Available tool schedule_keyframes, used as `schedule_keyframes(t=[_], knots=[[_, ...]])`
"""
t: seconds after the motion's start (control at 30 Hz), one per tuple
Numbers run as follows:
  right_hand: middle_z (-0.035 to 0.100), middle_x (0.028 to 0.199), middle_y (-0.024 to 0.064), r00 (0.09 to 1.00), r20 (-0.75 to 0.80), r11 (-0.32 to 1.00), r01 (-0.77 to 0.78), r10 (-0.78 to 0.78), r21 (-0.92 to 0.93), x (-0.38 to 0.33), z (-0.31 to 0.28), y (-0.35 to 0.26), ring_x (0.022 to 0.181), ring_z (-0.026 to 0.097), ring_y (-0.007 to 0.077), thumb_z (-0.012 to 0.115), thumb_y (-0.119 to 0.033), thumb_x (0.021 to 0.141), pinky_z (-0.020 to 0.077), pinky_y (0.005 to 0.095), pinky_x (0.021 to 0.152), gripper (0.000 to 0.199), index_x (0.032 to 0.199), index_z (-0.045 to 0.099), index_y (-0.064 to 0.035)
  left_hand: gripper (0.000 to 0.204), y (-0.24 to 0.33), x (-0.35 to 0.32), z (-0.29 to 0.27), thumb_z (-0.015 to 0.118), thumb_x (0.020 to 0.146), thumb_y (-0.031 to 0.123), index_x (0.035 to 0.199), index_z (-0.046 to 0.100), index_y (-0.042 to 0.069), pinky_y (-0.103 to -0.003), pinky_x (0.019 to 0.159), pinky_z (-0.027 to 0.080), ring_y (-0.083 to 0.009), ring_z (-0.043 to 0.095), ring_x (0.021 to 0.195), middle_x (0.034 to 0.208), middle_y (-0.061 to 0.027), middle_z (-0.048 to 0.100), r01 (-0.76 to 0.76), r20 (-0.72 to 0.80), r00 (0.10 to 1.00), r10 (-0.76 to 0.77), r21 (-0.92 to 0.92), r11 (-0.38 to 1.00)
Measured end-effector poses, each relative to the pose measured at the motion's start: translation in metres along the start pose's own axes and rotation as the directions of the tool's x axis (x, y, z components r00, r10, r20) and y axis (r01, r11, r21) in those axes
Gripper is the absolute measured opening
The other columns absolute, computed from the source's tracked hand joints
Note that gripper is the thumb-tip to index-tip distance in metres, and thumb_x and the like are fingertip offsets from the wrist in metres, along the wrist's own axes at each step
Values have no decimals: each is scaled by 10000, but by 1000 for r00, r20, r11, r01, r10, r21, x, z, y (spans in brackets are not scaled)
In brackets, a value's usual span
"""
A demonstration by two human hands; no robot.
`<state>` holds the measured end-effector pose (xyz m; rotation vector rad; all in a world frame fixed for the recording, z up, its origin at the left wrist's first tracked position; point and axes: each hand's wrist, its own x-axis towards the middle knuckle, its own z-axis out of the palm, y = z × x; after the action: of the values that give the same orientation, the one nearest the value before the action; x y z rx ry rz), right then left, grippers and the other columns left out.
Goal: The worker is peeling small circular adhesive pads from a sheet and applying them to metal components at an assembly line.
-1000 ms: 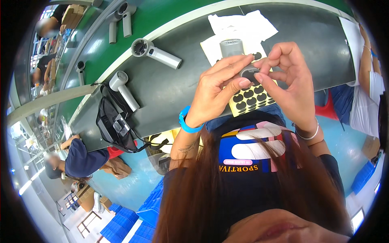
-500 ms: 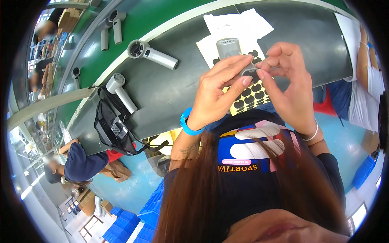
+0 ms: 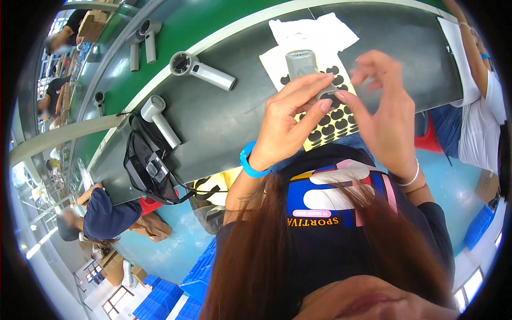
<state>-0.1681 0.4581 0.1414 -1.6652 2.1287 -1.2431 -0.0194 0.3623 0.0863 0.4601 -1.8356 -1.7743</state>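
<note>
My left hand point(image 3: 290, 120) is closed around a grey handheld fan point(image 3: 301, 63), whose slotted end sticks out beyond the fingers. Between my left thumb and fingertips shows a rounded grey end with a dark face point(image 3: 327, 93); the fingers hide how it joins the rest. My right hand point(image 3: 385, 114) is open, its thumb tip at the edge of that rounded end. The other right fingers are raised apart and blurred. Under both hands lies a pale yellow sheet of black round stickers point(image 3: 340, 126), some of them covered by the left hand.
A white crumpled sheet point(image 3: 314, 33) lies behind the fan. Further left on the dark bench point(image 3: 224, 120) are a grey fan point(image 3: 210, 77), another fan point(image 3: 162, 122) and a black bag point(image 3: 141, 170). More fans point(image 3: 151, 42) stand beyond the rail. Co-workers sit at left and right.
My right fingers have lifted and spread from a near pinch, while the thumb stays at the grey end. My left hand keeps its hold. The co-worker's arm at right has shifted.
</note>
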Motion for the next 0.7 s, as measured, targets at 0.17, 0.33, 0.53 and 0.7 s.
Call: schedule_keyframes(t=[0.17, 0.33, 0.53, 0.7], knots=[[620, 922, 67, 990, -120, 989, -63, 79, 132, 2, -1, 20, 828, 606, 138, 664, -36, 840, 463, 260, 786, 317, 1111, 501, -18, 325, -1, -3, -2, 528, 925, -8, 1249, 557, -27, -311, 853, 560, -191, 589, 1045, 1277, -164, 509, -23, 1, 1000, 23, 0, 1000], [613, 943, 60, 985, 27, 953, -171, 170, 251, 2, 11, 38, 827, 620, 145, 607, -45, 879, 486, 267, 742, 130, 993, 569, 5, 287, -6, -5, -8, 566, 893, -28, 1179, 586, -35, -312, 799, 573, -197, 616, 973, 1249, -184, 536, -73, -69, 995, 74, 13, 997], [612, 933, 100, 979, 42, 980, -199, 200, -30, 1, 58, 106, 807, 644, 208, 618, -35, 849, 505, 300, 691, 153, 1000, 604, -15, 271, 22, 11, -57, 657, 815, -75, 1081, 636, -25, -253, 726, 558, -154, 626, 903, 1149, -156, 607, -90, -231, 971, 67, -89, 992], [586, 882, 126, 988, -47, 974, -154, 148, -167, 1, 83, 122, 744, 611, 288, 632, -57, 826, 482, 354, 676, 142, 960, 594, -30, 244, 17, 72, -128, 717, 813, 65, 1042, 675, -7, -212, 651, 490, -82, 611, 753, 1026, -66, 689, -139, -269, 934, 236, 336, 931]])
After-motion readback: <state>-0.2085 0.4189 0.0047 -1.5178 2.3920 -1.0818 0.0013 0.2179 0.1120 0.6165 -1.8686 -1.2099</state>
